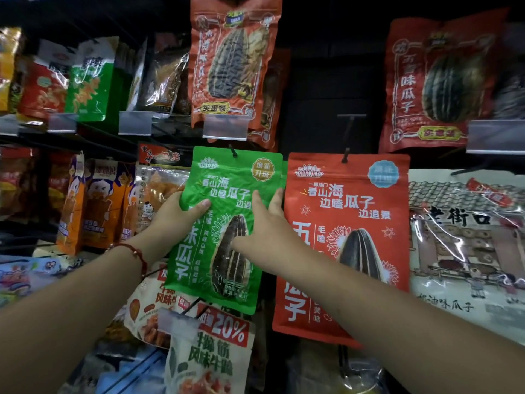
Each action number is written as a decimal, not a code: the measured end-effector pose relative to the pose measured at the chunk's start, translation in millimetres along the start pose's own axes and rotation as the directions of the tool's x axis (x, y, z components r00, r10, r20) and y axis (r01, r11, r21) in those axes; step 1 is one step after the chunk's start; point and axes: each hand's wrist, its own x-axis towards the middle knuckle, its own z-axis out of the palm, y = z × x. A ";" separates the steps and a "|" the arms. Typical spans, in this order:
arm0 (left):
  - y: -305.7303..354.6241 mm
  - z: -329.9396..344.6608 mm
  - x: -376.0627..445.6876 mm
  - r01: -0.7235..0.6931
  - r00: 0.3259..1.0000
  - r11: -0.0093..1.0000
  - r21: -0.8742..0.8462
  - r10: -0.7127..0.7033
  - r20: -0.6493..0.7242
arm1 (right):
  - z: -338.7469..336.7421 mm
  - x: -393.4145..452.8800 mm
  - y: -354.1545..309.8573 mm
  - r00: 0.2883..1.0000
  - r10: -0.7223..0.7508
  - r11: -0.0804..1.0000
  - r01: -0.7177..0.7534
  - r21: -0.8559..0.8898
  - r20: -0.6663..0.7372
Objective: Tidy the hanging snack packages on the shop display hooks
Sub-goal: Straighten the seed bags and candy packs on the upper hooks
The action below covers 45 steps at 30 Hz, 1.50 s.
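Observation:
A green sunflower-seed package (224, 191) hangs from a black hook (233, 152) in the middle row, its lower end swung slightly left. My left hand (179, 213) grips its left edge, thumb on the front and fingers behind. My right hand (262, 223) lies flat on the package's right side, fingers straight and reaching toward its right edge. Right beside it a red sunflower-seed package (355, 200) hangs from its own hook (345, 157).
The row above holds a red-orange seed package (233, 61), another red one (434, 83) at the right, and clear price-tag holders (225, 127). Orange packages (93, 200) hang at the left, a white illustrated bag (466, 237) at the right, and a 20% package (210, 356) below.

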 end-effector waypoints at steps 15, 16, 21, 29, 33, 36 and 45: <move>47.9 19.3 -73.8 -0.363 0.909 0.655 0.662 0.407 0.096 | -60.7 -85.8 12.7 0.979 -0.151 0.911 0.191 -0.366 0.133; 56.1 27.2 -86.3 -0.398 0.903 0.615 0.681 0.393 0.173 | -69.1 -96.6 19.6 0.983 -0.126 0.897 0.170 -0.407 0.134; 82.0 75.7 -132.6 -0.546 0.837 0.424 0.722 0.291 0.462 | -106.7 -153.5 48.6 0.993 0.065 0.863 -0.008 -0.505 0.095; 100.2 121.5 -180.4 -0.704 0.711 0.320 0.635 0.303 0.635 | -170.3 -217.4 89.2 0.959 0.283 0.828 -0.259 -0.498 -0.028; 115.4 138.8 -196.3 -0.733 0.680 0.310 0.605 0.302 0.669 | -207.9 -242.2 104.6 0.926 0.371 0.761 -0.347 -0.548 -0.072; 130.5 155.2 -204.3 -0.749 0.663 0.294 0.594 0.318 0.678 | -230.1 -260.9 111.3 0.903 0.413 0.703 -0.399 -0.589 -0.118; 196.0 222.0 -249.2 -0.825 0.564 0.275 0.493 0.377 0.734 | -293.1 -322.9 147.0 0.879 0.438 0.677 -0.460 -0.574 -0.188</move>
